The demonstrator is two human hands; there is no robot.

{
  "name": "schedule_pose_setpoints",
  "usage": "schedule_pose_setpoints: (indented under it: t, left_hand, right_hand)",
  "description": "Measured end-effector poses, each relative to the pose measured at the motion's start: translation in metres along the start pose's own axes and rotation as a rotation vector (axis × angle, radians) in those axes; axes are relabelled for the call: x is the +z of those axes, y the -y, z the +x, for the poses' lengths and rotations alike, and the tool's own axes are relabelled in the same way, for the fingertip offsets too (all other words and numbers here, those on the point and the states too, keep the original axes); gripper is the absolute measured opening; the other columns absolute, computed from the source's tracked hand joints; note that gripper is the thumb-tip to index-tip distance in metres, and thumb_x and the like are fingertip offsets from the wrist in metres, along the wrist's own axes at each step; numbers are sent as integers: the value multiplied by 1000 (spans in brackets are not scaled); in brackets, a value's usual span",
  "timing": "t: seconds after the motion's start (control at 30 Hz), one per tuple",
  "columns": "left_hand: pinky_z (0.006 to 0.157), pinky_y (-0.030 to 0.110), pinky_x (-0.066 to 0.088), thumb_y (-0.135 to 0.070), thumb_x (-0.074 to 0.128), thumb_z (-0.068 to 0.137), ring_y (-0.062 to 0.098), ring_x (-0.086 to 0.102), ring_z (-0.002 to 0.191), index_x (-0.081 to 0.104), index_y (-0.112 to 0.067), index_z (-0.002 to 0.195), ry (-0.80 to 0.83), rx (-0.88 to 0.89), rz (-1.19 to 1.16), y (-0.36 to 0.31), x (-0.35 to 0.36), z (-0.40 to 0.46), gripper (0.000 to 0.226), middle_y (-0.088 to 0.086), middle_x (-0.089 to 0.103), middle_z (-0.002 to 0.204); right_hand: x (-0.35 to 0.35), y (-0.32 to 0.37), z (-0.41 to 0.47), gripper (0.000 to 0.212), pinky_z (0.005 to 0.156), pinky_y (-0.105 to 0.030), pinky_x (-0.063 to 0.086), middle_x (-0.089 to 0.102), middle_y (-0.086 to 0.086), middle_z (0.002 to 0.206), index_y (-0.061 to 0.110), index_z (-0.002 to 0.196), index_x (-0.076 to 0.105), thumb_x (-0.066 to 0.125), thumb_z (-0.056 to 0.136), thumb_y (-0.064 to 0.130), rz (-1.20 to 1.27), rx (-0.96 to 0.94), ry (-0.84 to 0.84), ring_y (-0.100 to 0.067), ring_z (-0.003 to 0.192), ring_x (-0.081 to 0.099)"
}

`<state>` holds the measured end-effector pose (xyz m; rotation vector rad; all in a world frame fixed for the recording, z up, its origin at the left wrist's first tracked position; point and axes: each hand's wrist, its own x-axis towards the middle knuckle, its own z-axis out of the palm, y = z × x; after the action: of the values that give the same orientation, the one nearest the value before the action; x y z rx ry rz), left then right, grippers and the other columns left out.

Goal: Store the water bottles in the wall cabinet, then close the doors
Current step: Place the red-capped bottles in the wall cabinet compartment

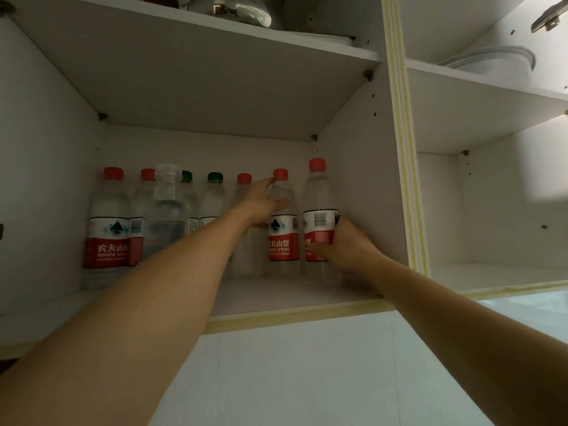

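The right hand (347, 244) is curled round the lower label of the rightmost bottle (319, 222), which stands upright on the cabinet shelf (276, 295) close to the side wall. Just to the other side of that grip, the left hand (261, 207) reaches in with thumb and fingers spread about the shoulder of the neighbouring red-capped bottle (284, 229); whether it truly clasps it I cannot tell. Beyond the left hand runs a tight row of about 6 more bottles (107, 229), red and green caps, 1 clear-capped in front. The risk I judge: a forearm or wrist drawn back carelessly could knock a neighbour and topple the close-packed row. The doors are not in view.
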<state>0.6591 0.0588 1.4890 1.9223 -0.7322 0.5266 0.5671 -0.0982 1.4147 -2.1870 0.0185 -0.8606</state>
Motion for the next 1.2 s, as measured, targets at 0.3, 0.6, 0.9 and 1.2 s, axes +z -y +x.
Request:
schedule_pose_setpoints:
  t: [0.3, 0.6, 0.9, 1.2]
  left_hand:
    - [83, 28, 40, -43, 63, 97, 27, 55, 126, 23, -19, 158, -120, 141, 414, 7, 4, 5, 77, 12, 51, 147]
    - [116, 52, 27, -49, 89, 67, 37, 16, 148, -13, -34, 158, 40, 263, 830, 11, -7, -3, 137, 13, 15, 162]
    - [122, 50, 2, -53, 84, 72, 36, 1, 152, -16, -30, 158, 49, 325, 1059, 25, 2, 4, 134, 16, -1, 165]
    - [124, 51, 4, -61, 78, 76, 36, 10, 150, -12, -25, 159, -19, 328, 1179, 26, 3, -4, 128, 17, 8, 163]
  right_hand:
    - [15, 13, 28, 70, 101, -44, 53, 60, -14, 133, 4, 140, 42, 81, 85, 23, -136, 94, 64, -30, 120, 62]
    - [19, 13, 30, 106, 107, -46, 47, 50, -16, 145, 9, 158, 8, 82, 83, 23, -232, 22, 91, -32, 127, 57]
    - [-5, 27, 27, 132, 115, -48, 33, 7, -26, 162, 7, 158, -5, 89, 71, 38, -1251, -415, -101, -42, 145, 22]
    - [7, 21, 40, 149, 116, -50, 26, 12, -27, 160, 7, 158, -9, 86, 59, 65, -1381, -427, -138, -39, 145, 25]
